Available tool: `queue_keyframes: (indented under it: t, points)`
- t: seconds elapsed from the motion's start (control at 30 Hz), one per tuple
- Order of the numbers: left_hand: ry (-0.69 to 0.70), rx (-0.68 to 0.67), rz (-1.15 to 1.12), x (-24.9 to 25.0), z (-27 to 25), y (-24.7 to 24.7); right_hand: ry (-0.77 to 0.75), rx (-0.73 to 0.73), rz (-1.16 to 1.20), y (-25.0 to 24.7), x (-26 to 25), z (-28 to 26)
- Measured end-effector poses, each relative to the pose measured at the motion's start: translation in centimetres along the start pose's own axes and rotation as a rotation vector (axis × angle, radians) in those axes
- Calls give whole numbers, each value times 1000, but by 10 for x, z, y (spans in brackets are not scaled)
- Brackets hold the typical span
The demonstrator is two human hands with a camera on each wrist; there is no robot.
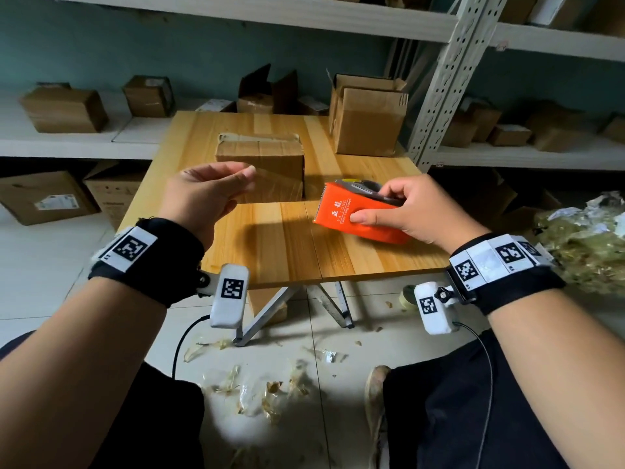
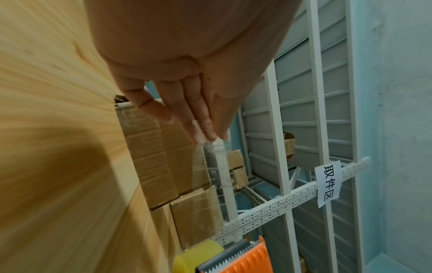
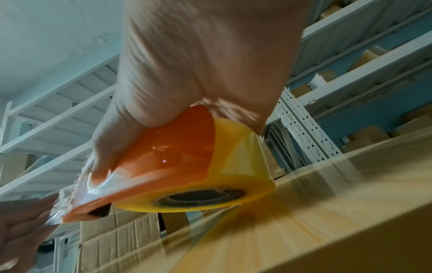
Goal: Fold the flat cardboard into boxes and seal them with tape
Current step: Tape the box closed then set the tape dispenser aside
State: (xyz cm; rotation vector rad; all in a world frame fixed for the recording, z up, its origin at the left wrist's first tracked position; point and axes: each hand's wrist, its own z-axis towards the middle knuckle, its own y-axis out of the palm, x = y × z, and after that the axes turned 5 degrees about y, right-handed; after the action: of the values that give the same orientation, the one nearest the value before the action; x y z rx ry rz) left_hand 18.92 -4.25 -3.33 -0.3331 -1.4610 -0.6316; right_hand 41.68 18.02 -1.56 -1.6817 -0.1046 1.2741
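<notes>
**A:** What did the head view give you?

**B:** I saw the left hand (image 1: 209,198) raised over the wooden table (image 1: 270,252), thumb and fingers pinching the free end of a clear tape strip (image 1: 280,187). The right hand (image 1: 406,214) was wrapped around the orange tape dispenser (image 1: 355,214), thumb pressed on its side, just above the tabletop. Behind the strip a sealed cardboard box (image 1: 260,154) sat mid-table, and an open-topped box (image 1: 368,120) stood at the far right corner. The near half of the table was bare wood up to its front edge.

**A:** And the left wrist?

**B:** There I saw the fingers (image 2: 187,114) lying nearly straight and close together, the strip (image 2: 210,166) hanging from their tips, a detail the head view blurred. The dispenser's toothed blade (image 2: 224,262) and yellow roll (image 2: 198,256) showed at the bottom edge, well apart from the fingers.

**A:** Right wrist?

**B:** It showed the underside: the palm clamped on the orange shell (image 3: 168,158), the yellow tape roll (image 3: 233,175) with its dark core, hovering just off the table (image 3: 327,221). The left hand (image 3: 21,230) sat at the lower left, touching the film.
</notes>
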Motion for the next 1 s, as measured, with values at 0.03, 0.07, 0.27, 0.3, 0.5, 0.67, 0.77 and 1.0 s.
queue_keyframes:
  t: [0.03, 0.07, 0.27, 0.3, 0.5, 0.67, 0.77, 1.0]
  points:
    - [9, 16, 12, -3, 2, -1, 3, -6, -29, 1, -1, -1]
    - [25, 36, 30, -6, 3, -1, 3, -15, -57, 2, -3, -2]
    - [113, 114, 99, -18, 8, 3, 6, -9, -94, 0, 0, -5]
    - [129, 120, 115, -19, 9, 5, 11, -11, -98, -1, 1, -5]
    - [136, 143, 143, -22, 12, 11, -3, -15, -111, -1, 1, -9]
    - [136, 106, 125, -15, 14, 7, -6, -14, -81, -2, 4, -12]
    - [192, 42, 118, -10, 9, 4, -18, -10, -59, -3, 4, -14]
    - [286, -61, 7, 2, -7, 7, 21, 116, -40, -1, -1, -13]
